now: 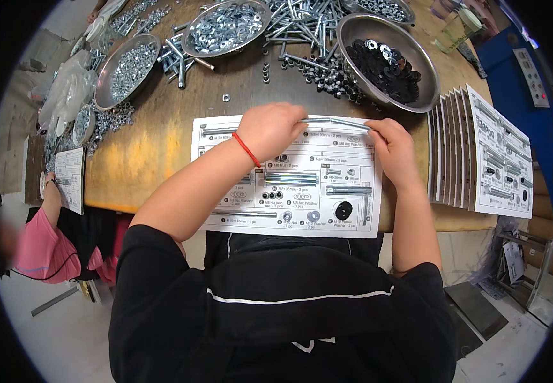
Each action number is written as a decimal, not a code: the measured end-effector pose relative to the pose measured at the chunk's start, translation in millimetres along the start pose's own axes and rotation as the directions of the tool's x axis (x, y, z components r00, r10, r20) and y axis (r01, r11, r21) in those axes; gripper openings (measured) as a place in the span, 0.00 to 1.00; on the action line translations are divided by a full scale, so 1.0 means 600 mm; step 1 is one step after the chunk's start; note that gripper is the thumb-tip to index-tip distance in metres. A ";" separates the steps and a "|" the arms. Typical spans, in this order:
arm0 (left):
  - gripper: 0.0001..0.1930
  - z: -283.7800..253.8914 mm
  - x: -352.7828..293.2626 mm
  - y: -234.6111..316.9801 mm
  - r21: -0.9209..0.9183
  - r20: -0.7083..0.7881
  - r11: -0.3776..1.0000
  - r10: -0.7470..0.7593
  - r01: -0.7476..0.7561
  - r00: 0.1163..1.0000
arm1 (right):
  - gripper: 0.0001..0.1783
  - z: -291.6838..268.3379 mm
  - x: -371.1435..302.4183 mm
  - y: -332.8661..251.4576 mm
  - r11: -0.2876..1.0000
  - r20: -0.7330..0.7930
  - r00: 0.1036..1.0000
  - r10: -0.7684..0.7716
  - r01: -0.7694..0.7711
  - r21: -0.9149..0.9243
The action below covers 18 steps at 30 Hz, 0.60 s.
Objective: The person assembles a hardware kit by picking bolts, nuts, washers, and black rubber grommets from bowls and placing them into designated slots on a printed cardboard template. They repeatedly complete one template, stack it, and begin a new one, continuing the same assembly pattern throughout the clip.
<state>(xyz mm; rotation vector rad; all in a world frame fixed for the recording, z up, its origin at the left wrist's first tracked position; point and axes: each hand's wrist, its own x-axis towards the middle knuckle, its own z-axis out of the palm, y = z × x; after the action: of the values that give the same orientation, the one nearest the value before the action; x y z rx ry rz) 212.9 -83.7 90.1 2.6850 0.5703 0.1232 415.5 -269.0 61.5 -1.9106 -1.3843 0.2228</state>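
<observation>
A white printed hardware card (364, 225) lies in front of me at the table's edge, with pictures of bolts, nuts and washers. Some real parts seem to lie on it, such as black washers (343, 210) and bolts (291, 179). Over its top edge two thin metal bolts lie nearly end to end. My left hand (270, 131), with a red cord at the wrist, is closed on the left bolt (318, 120). My right hand (388, 142) pinches the outer end of the right bolt (350, 124). Fingertips of the left hand are partly hidden.
Metal bowls of washers (225, 29), nuts (129, 71) and black washers (381, 73) stand along the far side. Loose bolts (302, 22) and black-capped nuts (334, 80) are heaped between. More cards (500, 153) stand at right. At left, another person (46, 246) holds a card.
</observation>
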 end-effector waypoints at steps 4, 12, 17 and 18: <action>0.08 0.030 0.010 -0.009 0.137 -0.035 0.990 0.033 -0.028 0.999 | 0.08 0.019 -0.012 0.007 0.988 -0.007 0.999 -0.042 0.040 -0.150; 0.06 0.034 0.013 -0.027 0.072 0.024 0.997 -0.012 0.010 1.000 | 0.07 0.032 -0.016 0.028 0.987 -0.096 0.994 -0.058 0.043 -0.153; 0.06 0.027 0.014 -0.033 0.070 0.055 0.998 0.002 -0.006 0.998 | 0.06 0.037 -0.009 0.017 0.989 -0.078 0.996 -0.047 0.035 -0.146; 0.06 0.028 0.014 -0.034 0.078 0.052 0.997 0.013 -0.017 0.999 | 0.06 0.039 -0.008 0.015 0.989 -0.073 0.996 -0.044 0.033 -0.142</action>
<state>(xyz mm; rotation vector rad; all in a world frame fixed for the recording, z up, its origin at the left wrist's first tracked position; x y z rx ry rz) 215.8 -69.2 66.7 2.7598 0.5495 0.0365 407.8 -263.5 37.8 -1.9830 -1.4170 0.0338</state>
